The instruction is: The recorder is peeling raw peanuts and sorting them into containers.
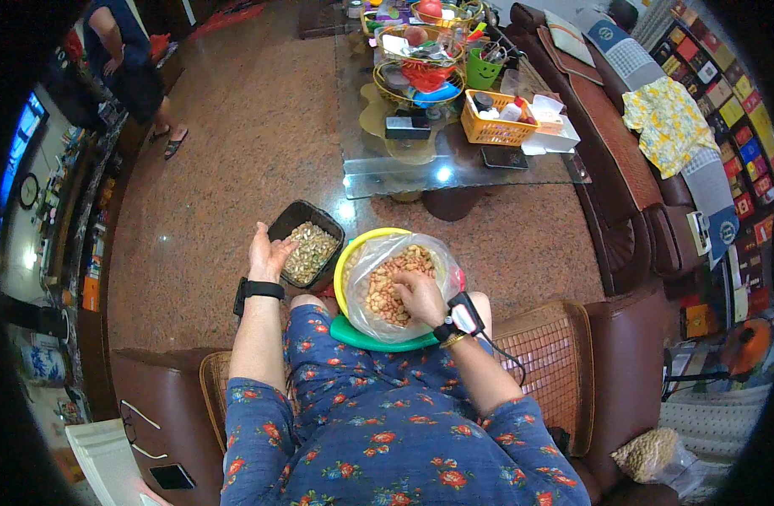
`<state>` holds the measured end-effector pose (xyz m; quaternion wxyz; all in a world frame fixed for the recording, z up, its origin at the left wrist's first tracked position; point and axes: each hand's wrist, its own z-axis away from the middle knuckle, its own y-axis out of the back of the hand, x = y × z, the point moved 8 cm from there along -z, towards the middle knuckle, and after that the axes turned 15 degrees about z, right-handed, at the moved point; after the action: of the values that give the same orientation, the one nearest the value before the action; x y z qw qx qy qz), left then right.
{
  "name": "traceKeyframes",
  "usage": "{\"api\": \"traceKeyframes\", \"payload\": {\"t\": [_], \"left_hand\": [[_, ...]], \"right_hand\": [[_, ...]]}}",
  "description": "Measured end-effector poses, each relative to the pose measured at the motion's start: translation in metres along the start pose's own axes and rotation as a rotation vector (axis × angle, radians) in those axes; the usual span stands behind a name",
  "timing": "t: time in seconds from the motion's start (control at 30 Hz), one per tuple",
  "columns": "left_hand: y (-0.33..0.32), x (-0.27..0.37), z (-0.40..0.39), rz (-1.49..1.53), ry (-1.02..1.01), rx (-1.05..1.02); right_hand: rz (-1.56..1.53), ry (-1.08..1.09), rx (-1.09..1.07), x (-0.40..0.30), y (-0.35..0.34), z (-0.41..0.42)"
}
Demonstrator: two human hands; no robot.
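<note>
My left hand (270,254) is over the near-left rim of a black bin (292,218), palm up and fingers apart, with nothing held in it. Pale shells (312,258) fill much of the bin. Across my lap, a clear plastic bag (447,256) lies open inside a yellow-rimmed basin (342,269), with a green rim (380,338) on the near side. Reddish and tan peanuts (387,307) are in the bag. Above them my right hand (421,298) reaches in with curled fingers; whether it holds a peanut is hidden.
A glass table (387,174) stands ahead, bearing an orange basket (497,120) and a phone (504,158). Brown sofas (621,246) lie beside and around me. A person (118,57) stands far left. Glasses (137,430) and another phone (171,476) rest on the left armrest.
</note>
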<state>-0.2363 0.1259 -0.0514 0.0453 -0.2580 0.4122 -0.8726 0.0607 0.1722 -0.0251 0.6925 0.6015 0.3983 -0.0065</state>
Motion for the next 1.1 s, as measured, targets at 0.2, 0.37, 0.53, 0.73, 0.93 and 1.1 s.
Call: {"api": "traceKeyframes", "payload": {"t": [0.2,0.37,0.53,0.73,0.93,1.1], "left_hand": [[0.009,-0.011,0.001,-0.081,-0.053,-0.038],[-0.019,-0.043,0.043,-0.083,-0.008,-0.227],[0.001,-0.038,0.007,0.143,0.077,-0.215],[-0.028,-0.031,0.038,-0.039,0.110,0.034],[-0.048,-0.048,0.086,-0.393,-0.185,-0.292],[-0.053,-0.122,0.157,-0.703,0.106,-0.493]], "right_hand": [[0.345,0.236,-0.164,-0.023,-0.042,-0.016],[0.469,0.228,-0.108,-0.023,-0.039,-0.011],[0.169,0.161,0.023,-0.018,-0.008,-0.002],[-0.218,-0.048,0.108,0.012,0.011,0.009],[-0.989,-0.251,-0.150,0.004,0.012,0.025],[-1.332,-0.131,-0.234,-0.023,0.026,0.034]]}}
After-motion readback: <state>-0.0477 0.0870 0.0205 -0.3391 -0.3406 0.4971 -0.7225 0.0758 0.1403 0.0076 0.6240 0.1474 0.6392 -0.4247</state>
